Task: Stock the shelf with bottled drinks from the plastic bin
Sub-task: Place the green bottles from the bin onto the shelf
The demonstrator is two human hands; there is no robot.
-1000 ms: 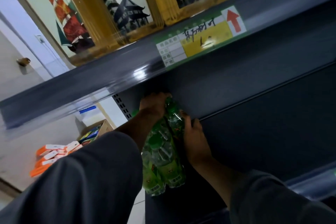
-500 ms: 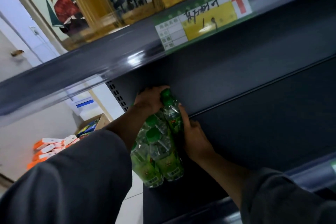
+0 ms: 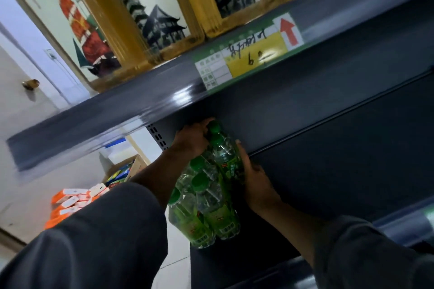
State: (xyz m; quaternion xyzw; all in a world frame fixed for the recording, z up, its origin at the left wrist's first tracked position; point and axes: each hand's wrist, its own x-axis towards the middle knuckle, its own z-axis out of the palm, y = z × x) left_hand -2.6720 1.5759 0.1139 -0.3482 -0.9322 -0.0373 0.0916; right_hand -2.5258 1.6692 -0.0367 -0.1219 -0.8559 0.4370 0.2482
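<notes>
Several clear bottles with green caps and green labels (image 3: 206,206) stand in a tight cluster at the left end of the dark grey shelf (image 3: 234,265). My left hand (image 3: 191,141) grips the top of the rearmost bottle (image 3: 225,155), just under the shelf board above. My right hand (image 3: 254,178) lies flat against the right side of that same bottle, fingers stretched along it. Both forearms reach in from below in dark sleeves. The plastic bin is out of sight.
The upper shelf board (image 3: 117,117) overhangs the bottles and carries a green-yellow price tag (image 3: 249,58) with a red arrow. Gold-framed pictures (image 3: 145,19) stand on it. Orange boxes (image 3: 70,202) and a cardboard box (image 3: 126,169) lie on the floor to the left.
The hands stay on the rear bottle and the cluster has hardly shifted. The view has tilted, so more of the framed pictures shows above the shelf.
</notes>
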